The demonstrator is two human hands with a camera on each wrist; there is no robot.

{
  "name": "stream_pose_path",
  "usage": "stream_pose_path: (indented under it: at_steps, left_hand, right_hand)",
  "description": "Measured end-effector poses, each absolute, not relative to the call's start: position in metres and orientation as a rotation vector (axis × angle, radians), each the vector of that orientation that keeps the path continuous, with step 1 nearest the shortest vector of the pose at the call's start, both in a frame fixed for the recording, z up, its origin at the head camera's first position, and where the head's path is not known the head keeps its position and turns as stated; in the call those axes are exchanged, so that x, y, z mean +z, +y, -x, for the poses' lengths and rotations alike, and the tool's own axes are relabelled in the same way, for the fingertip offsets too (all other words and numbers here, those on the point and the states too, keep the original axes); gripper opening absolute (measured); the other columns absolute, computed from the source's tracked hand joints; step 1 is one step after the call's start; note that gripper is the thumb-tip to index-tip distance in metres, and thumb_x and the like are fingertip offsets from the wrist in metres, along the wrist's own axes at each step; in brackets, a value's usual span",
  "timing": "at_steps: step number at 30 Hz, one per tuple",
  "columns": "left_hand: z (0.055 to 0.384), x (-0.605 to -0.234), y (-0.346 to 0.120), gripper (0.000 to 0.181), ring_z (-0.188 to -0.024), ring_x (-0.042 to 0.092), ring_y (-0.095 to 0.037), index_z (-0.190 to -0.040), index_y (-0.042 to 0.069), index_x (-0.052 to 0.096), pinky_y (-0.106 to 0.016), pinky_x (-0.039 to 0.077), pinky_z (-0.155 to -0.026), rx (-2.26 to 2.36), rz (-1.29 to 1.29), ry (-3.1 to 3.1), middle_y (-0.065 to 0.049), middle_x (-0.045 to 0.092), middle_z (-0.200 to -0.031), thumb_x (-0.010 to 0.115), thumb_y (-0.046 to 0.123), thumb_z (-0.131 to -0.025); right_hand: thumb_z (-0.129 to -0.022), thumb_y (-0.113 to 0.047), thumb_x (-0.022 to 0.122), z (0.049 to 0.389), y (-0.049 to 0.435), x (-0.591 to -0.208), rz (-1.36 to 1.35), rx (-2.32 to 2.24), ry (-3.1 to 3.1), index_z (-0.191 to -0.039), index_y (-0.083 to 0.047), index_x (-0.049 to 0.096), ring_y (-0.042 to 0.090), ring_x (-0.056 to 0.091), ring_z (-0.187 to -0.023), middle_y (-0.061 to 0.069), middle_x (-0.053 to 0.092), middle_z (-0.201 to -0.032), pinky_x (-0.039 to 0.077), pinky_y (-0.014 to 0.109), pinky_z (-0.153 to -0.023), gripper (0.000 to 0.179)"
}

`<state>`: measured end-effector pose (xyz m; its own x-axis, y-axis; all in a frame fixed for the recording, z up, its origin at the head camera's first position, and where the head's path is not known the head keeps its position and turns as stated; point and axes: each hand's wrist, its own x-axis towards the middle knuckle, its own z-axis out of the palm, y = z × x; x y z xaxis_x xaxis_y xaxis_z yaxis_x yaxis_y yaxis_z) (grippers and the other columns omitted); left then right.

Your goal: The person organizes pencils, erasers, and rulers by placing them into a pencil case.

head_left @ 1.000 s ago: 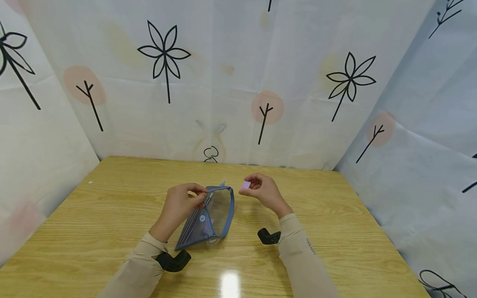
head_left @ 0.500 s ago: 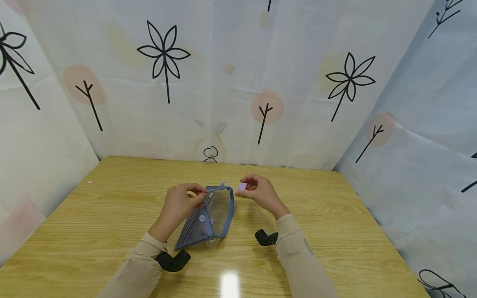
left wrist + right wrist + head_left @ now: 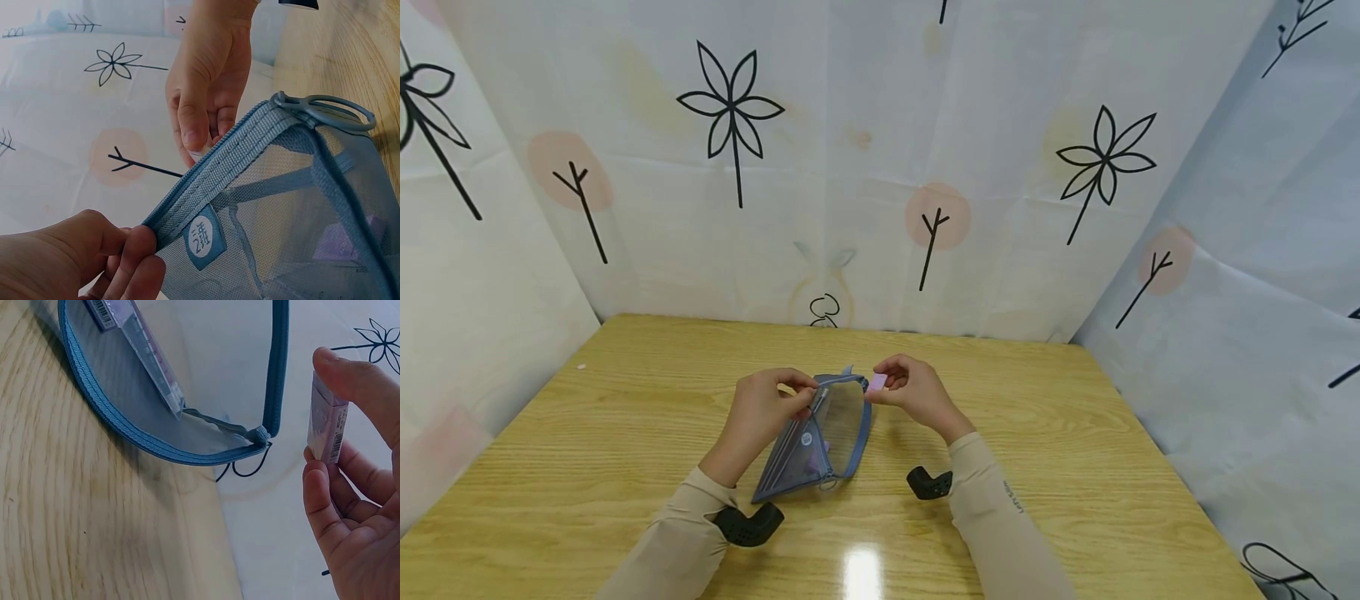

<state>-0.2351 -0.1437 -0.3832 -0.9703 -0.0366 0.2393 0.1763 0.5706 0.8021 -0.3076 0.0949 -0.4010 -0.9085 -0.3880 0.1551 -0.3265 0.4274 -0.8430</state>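
Observation:
My left hand [image 3: 767, 408] pinches the zippered rim of a blue mesh zip pouch [image 3: 793, 468], which stands tilted with its mouth gaping to the right. In the left wrist view, thumb and fingers grip the zipper edge beside a round-logo tag [image 3: 203, 239]. My right hand [image 3: 921, 392] holds a small purple eraser [image 3: 877, 382] between thumb and fingertips, right beside the pouch's mouth. The right wrist view shows a barcode on the eraser's side. Inside the pouch lie a purple barcoded item [image 3: 103, 312] and a long clear case [image 3: 150, 362].
The pouch stands on a wood-grain table [image 3: 625, 433]. A tiny pale scrap [image 3: 581, 367] lies near its far left edge. Patterned white cloth [image 3: 850, 167] walls the back and both sides. Black wrist devices [image 3: 748, 525] sit by each sleeve.
My right hand has moved left with the eraser, from a short way off up to the pouch's rim. The left hand and the pouch have stayed in place.

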Motion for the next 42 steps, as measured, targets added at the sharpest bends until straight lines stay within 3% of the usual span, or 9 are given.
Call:
stream_pose_path:
  at_steps: [12, 20, 30, 42]
  left_hand:
    - [0.236, -0.384, -0.144, 0.009, -0.065, 0.072, -0.020, -0.092, 0.011, 0.077, -0.027, 0.053, -0.054, -1.353, 0.113, -2.577, -0.001, 0.070, -0.078, 0.068, 0.009, -0.089]
    - [0.236, -0.383, -0.145, 0.009, -0.061, 0.069, -0.010, -0.093, 0.012, 0.077, -0.026, 0.052, -0.055, -1.350, 0.117, -2.581, 0.000, 0.070, -0.077, 0.069, 0.011, -0.090]
    - [0.236, -0.384, -0.145, 0.009, -0.064, 0.071, -0.015, -0.094, 0.012, 0.077, -0.027, 0.054, -0.056, -1.365, 0.116, -2.577, 0.000, 0.071, -0.079, 0.069, 0.012, -0.090]
    - [0.237, -0.383, -0.145, 0.011, -0.061, 0.069, -0.011, -0.096, 0.006, 0.077, -0.027, 0.054, -0.057, -1.377, 0.116, -2.567, -0.001, 0.071, -0.078, 0.069, 0.008, -0.088]
  right_hand:
    - [-0.076, -0.023, 0.086, 0.305, 0.088, -0.402, 0.671, -1.506, 2.594, -0.111, -0.009, 0.068, 0.017, 0.058, -0.079, 0.006, 0.063, -0.094, 0.050, 0.026, -0.071, 0.042]
    - [-0.075, -0.022, 0.086, 0.304, 0.081, -0.407, 0.677, -1.478, 2.603, -0.111, -0.008, 0.069, 0.016, 0.059, -0.078, 0.003, 0.063, -0.091, 0.051, 0.026, -0.070, 0.042]
    - [-0.076, -0.022, 0.086, 0.303, 0.073, -0.414, 0.699, -1.445, 2.578, -0.114, -0.004, 0.067, 0.015, 0.060, -0.079, 0.003, 0.064, -0.092, 0.052, 0.027, -0.070, 0.046]
    - [-0.077, -0.024, 0.085, 0.299, 0.063, -0.420, 0.753, -1.399, 2.551, -0.115, -0.004, 0.066, 0.015, 0.060, -0.079, 0.001, 0.065, -0.092, 0.052, 0.026, -0.070, 0.047]
